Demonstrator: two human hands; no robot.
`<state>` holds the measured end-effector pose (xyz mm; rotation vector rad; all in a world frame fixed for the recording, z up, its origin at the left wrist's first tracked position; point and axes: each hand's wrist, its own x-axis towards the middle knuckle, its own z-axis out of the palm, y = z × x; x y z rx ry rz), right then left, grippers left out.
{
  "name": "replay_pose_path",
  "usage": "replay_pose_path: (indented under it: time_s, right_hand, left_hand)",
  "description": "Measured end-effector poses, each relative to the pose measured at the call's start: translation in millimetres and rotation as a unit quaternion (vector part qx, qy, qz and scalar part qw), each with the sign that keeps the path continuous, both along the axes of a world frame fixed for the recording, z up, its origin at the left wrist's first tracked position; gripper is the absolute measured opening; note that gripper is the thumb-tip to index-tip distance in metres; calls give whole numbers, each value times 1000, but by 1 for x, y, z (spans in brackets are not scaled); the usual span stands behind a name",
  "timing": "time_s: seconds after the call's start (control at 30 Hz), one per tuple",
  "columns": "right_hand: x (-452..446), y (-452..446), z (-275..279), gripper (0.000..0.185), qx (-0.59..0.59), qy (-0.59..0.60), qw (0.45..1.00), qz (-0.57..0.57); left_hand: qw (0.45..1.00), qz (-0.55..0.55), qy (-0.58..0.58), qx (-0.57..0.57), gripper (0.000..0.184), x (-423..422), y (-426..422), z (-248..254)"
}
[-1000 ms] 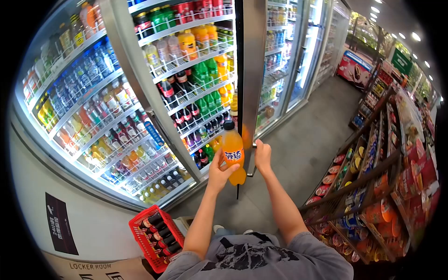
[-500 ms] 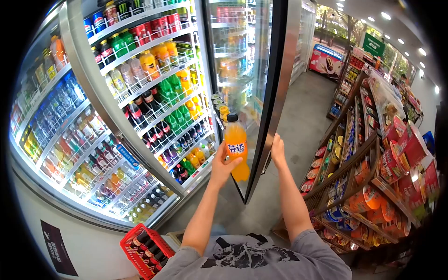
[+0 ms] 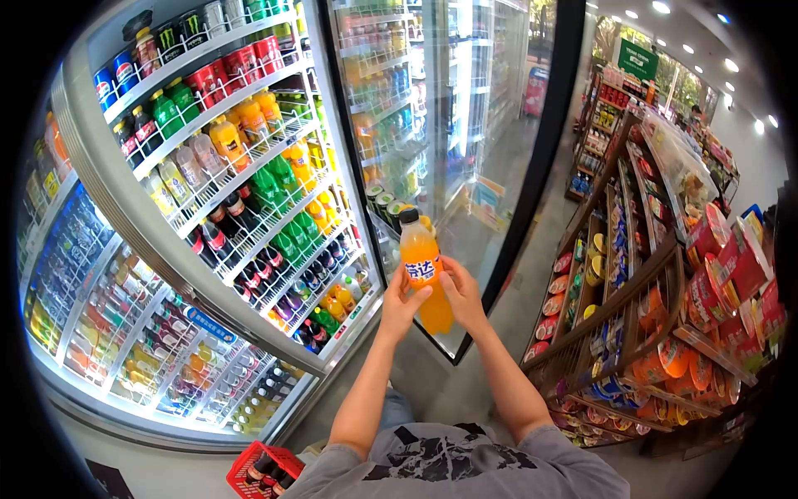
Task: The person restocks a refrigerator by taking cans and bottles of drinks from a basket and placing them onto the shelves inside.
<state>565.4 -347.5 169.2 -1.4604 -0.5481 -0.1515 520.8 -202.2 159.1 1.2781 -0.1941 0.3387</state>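
An orange soda bottle (image 3: 422,270) with a black cap stands upright in front of me, held between both hands. My left hand (image 3: 403,303) wraps round its left side, fingers partly hidden behind it. On the other side, my right hand (image 3: 461,293) grips the bottle with its thumb at the label. Behind the bottle, the glass fridge door (image 3: 490,125) is wide open. To the left, the open fridge's shelves (image 3: 241,179) hold rows of cans and bottles, orange, green and dark ones among them.
A red basket (image 3: 239,472) with dark bottles is at the lower left. Closed fridge doors (image 3: 108,274) stand at the left. Snack shelves (image 3: 615,358) with cups and packets line the right, with a green sign (image 3: 638,60) beyond.
The fridge door has swung wider open. My right hand has let go of the door handle and moved left onto the bottle, which my left hand has kept holding. The view has shifted.
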Motion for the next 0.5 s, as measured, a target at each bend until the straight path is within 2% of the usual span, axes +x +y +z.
replay_pose_path:
  time_s: [0.1,0.27,0.37,0.5]
  right_hand:
    - [30,37,-3,37,-21,-9,999,24]
    - [87,143,-21,45,45,78,988,127]
    - [112,209,-13,48,73,87,978,174]
    - [146,290,-17,47,69,87,982,152]
  left_hand:
    - [1000,-5,6,-19,76,23,38,0]
    - [997,54,44,-30,75,57,128,7]
    - [997,59,49,-22,77,81,192,11]
    - [995,90,34,13,75,114,264,15]
